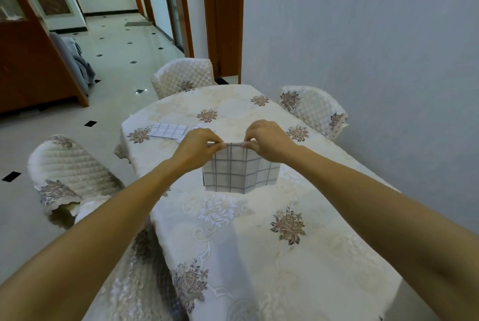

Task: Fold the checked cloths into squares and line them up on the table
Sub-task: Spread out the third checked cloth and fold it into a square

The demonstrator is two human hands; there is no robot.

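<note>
Your left hand (198, 144) and right hand (267, 140) pinch the top edge of the white grey-checked cloth (239, 174); it hangs below your fingers, mid-fold. Next, I think, lay it flat beside the folded checked cloth (168, 130).

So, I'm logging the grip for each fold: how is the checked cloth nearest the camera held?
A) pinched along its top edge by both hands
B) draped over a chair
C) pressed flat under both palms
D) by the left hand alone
A: the left hand and the right hand each pinch the top edge of the checked cloth, which hangs down below them.
</note>
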